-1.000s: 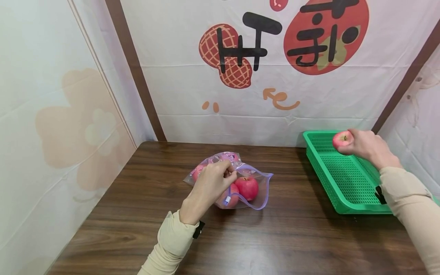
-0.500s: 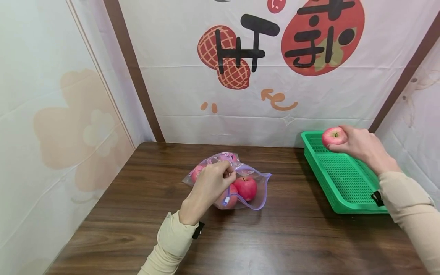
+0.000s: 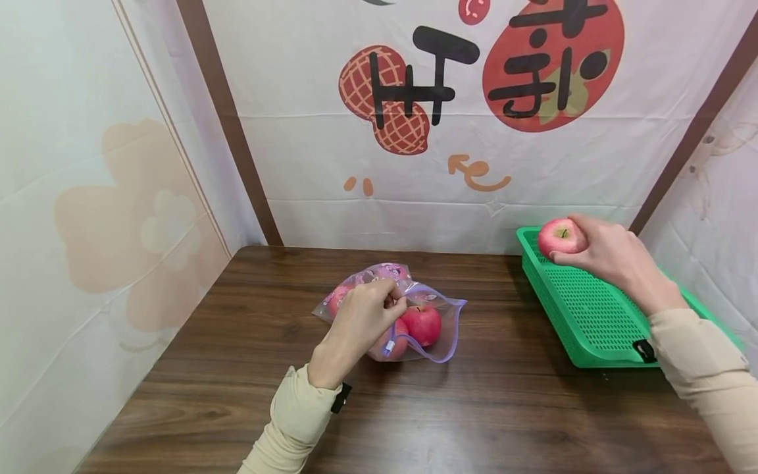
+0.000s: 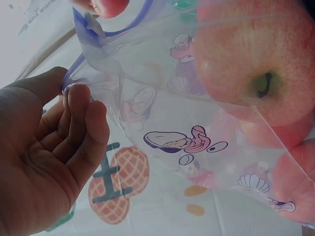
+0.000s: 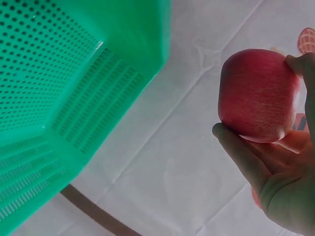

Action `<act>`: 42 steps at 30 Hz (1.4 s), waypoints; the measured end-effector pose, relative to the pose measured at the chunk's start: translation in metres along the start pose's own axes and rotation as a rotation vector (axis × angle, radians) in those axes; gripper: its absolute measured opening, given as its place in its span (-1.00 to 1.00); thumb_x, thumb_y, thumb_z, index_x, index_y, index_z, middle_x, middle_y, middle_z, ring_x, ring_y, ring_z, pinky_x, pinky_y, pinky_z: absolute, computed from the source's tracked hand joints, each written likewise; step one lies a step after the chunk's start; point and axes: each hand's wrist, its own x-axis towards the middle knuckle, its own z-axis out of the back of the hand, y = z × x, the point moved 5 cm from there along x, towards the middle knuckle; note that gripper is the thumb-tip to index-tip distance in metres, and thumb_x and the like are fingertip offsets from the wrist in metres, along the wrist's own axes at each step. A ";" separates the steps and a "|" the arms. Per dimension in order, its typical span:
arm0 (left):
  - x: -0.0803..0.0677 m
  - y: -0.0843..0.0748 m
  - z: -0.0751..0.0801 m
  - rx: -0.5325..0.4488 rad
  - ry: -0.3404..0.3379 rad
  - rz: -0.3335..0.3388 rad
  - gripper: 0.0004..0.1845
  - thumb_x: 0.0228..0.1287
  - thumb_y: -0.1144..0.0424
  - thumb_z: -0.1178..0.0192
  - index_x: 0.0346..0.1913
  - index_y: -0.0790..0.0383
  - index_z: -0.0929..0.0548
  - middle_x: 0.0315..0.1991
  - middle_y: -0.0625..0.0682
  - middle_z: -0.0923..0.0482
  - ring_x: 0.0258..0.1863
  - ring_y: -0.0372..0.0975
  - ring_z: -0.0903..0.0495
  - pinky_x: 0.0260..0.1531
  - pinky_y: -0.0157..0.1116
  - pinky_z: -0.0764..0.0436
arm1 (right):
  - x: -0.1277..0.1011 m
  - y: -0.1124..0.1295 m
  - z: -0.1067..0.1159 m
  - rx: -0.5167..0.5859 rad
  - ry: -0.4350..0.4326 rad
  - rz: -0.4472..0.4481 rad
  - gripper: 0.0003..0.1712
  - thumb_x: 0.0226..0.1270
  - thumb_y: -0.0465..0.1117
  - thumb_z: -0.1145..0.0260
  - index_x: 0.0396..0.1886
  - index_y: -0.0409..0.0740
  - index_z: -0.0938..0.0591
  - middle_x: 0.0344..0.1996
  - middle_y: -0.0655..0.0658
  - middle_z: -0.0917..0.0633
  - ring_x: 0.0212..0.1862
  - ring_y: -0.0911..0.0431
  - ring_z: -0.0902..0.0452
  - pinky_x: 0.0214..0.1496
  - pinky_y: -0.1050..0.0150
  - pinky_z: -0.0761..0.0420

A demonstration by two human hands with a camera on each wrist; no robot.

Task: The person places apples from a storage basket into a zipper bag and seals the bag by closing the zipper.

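My left hand [image 3: 368, 316] pinches the purple-edged rim of a clear zip bag [image 4: 182, 113] printed with shells, and the bag's mouth stands open toward the right. Inside it lie several red apples, one of them [image 3: 423, 325] showing plainly at the mouth. A white slider [image 3: 389, 345] sits on the purple zip. Over the back left part of the green basket, my right hand [image 3: 612, 257] grips a red apple [image 3: 561, 238] between thumb and fingers. In the right wrist view this apple [image 5: 259, 96] is held well apart from the basket's wall.
The green perforated basket [image 3: 583, 352] stands at the right of the brown wooden table [image 3: 491, 408]. No apple shows in its visible part. A printed white cloth [image 3: 308, 217] hangs behind the table, and another cloth [image 3: 118, 342] hangs at the left.
My right hand has moved left with the apple, from over the basket toward its left side. My left hand keeps its pinch on the bag. The head view has shifted slightly.
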 end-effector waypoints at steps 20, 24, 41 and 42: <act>0.002 -0.002 -0.001 -0.011 0.016 -0.017 -0.82 0.09 0.43 -0.26 -0.53 0.14 -0.53 -0.66 -0.13 -0.49 -0.65 -0.39 -0.26 -0.66 -0.48 -0.29 | -0.012 0.059 0.004 0.065 -0.068 0.119 -0.37 0.01 0.14 -0.54 0.07 0.08 -0.55 -0.42 -0.03 -0.58 -0.35 0.07 -0.44 -0.38 0.19 -0.42; 0.002 -0.002 -0.002 -0.010 0.014 -0.021 -0.82 0.09 0.44 -0.26 -0.54 0.13 -0.52 -0.67 -0.14 -0.47 -0.65 -0.39 -0.25 -0.65 -0.48 -0.29 | -0.015 0.074 0.003 0.080 -0.076 0.152 -0.27 -0.01 0.10 -0.56 0.16 0.01 -0.54 -0.33 -0.04 -0.62 -0.30 0.06 -0.47 -0.34 0.17 -0.48; 0.004 -0.002 -0.001 -0.017 0.008 -0.034 -0.81 0.07 0.45 -0.26 -0.55 0.12 -0.52 -0.69 -0.16 -0.40 -0.64 -0.39 -0.24 -0.65 -0.48 -0.26 | -0.030 0.131 -0.007 0.121 -0.125 0.319 -0.17 -0.07 0.05 -0.58 0.25 -0.07 -0.54 -0.27 -0.01 -0.66 -0.28 0.12 -0.52 -0.32 0.17 -0.57; 0.004 -0.002 -0.001 -0.016 0.009 -0.034 -0.81 0.07 0.45 -0.26 -0.55 0.12 -0.52 -0.69 -0.16 -0.40 -0.64 -0.39 -0.24 -0.65 -0.48 -0.26 | -0.030 0.133 -0.008 0.122 -0.124 0.325 -0.16 -0.08 0.05 -0.59 0.25 -0.07 -0.55 -0.27 -0.01 -0.66 -0.28 0.12 -0.52 -0.31 0.16 -0.57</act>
